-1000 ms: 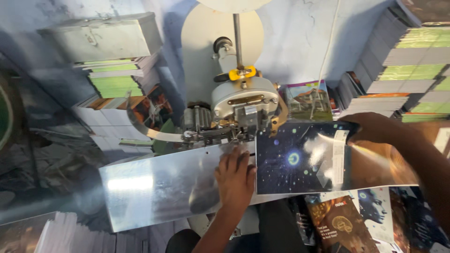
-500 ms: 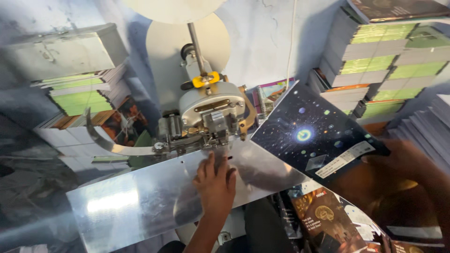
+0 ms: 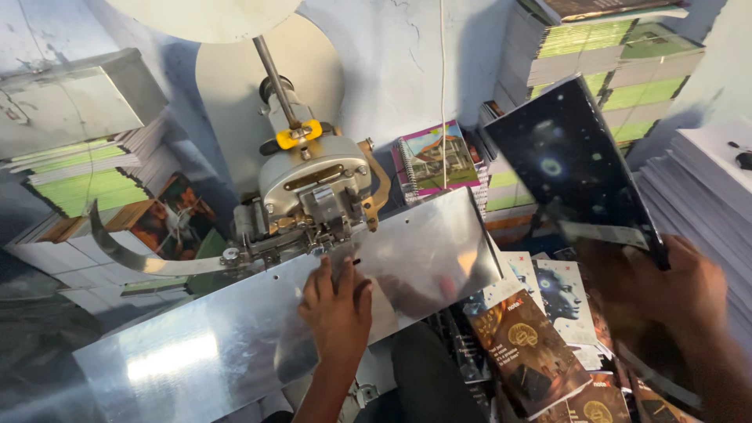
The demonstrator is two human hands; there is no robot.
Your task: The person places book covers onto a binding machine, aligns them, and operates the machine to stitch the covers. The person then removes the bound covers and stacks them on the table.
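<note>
Left hand (image 3: 338, 307) flat on the metal plate (image 3: 235, 345), palm down, fingers spread a little and pointing at the machine (image 3: 313, 196), holding nothing. Fingertips just short of the plate's far edge, where the machine's head sits. Plate shiny, long, tilted down toward the near left corner, with a bright glare near that corner.

Right hand (image 3: 666, 286) at the right, past the plate's right end, closed around the lower edge of a dark notebook (image 3: 568, 168). Notebook lifted in the air, tilted, its cover black with small bright specks and a glowing ring; a pale strip across its lower part. Blurred, so finer detail not readable.

Machine grey and rounded, with a yellow clamp (image 3: 298, 135) on its slanted shaft and a brass arm at its right side. A curved metal strip (image 3: 149, 258) running out from its left side.

Below the right hand, beyond the plate's near right corner, loose notebooks (image 3: 525, 345) with brown and pale covers lying overlapped. A spiral notebook (image 3: 437, 157) with a colourful cover leaning against the wall behind the plate's far right corner. Tall stacks (image 3: 619, 63) with green and white edges at the far right, more stacks (image 3: 86, 172) at the far left.
</note>
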